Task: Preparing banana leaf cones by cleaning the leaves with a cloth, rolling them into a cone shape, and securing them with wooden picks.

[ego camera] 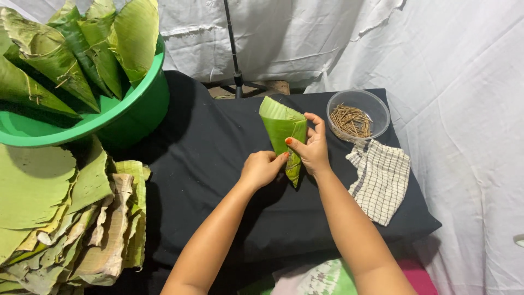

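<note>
Setting: white sheets hang behind and to the right of a tabletop covered in black cloth, with a dark stand pole rising at the back.
Leaf cone: a green banana-leaf cone sits over the middle of the tabletop, wide mouth away from the person, point toward them, held between both hands.
Left hand: the left hand is curled at the lower part of the cone, fingers closed against the leaf near its tip; what the fingertips pinch is hidden, possibly a pin.
Right hand: the right hand clasps the cone's right side, thumb pressed across the front fold, fingers wrapped behind.
Progress: the leaf is already rolled into shape; judging by the grip on the overlap, the seam looks not yet fastened, though the view is too small to be sure.
Green tub: a green plastic tub at the upper left holds several finished leaf cones standing point down.
Clear bowl: a round clear bowl just right of the hands holds a heap of thin brown stick pins.
Leaf stack: flat cut leaves lie piled at the left edge, many left.
Cloth: a checked cloth lies below the bowl.
</note>
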